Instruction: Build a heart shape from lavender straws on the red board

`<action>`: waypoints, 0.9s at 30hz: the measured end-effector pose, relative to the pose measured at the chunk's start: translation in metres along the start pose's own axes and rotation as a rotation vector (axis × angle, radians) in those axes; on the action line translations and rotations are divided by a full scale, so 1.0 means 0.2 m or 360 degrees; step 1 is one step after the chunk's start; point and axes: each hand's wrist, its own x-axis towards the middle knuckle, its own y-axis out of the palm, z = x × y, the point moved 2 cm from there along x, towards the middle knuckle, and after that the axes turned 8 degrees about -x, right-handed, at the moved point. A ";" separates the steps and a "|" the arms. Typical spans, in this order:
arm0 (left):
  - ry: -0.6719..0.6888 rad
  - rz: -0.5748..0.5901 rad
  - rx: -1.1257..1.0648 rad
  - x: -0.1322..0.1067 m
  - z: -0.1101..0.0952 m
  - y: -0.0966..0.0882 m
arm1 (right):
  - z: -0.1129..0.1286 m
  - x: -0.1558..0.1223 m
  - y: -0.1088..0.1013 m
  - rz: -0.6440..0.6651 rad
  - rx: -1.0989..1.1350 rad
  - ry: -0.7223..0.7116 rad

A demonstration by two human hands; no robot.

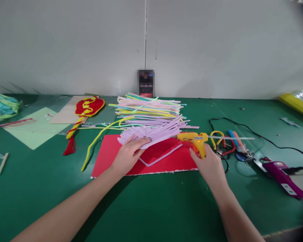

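My right hand (210,164) is wrapped round the handle of a yellow hot glue gun (195,138), with a long clear glue stick (232,137) poking out of its back end. The gun's tip points left at a fan of lilac pipe cleaners (164,132). Across that fan's lower edge lie the fingers of my left hand (130,151), gripping it above a red board (109,153). A single lilac pipe cleaner bent into a V (164,157) rests on the board, below the fan. Part of the fan is hidden under my left fingers.
Behind the fan lies a pile of coloured pipe cleaners (146,109). To the left are a red-and-yellow tasselled ornament (89,106) and green paper (36,129). Pliers (217,136), a black cord (257,134) and a purple power strip (284,178) lie at right.
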 end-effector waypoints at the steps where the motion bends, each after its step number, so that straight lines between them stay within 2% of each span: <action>1: 0.0002 0.0001 0.0000 0.00 0.00 0.00 | 0.00 0.00 0.00 -0.0009 0.0005 0.0002; 27: -0.0009 0.0009 0.0021 0.00 0.01 0.00 | -0.04 0.01 0.03 0.0003 0.0008 -0.0041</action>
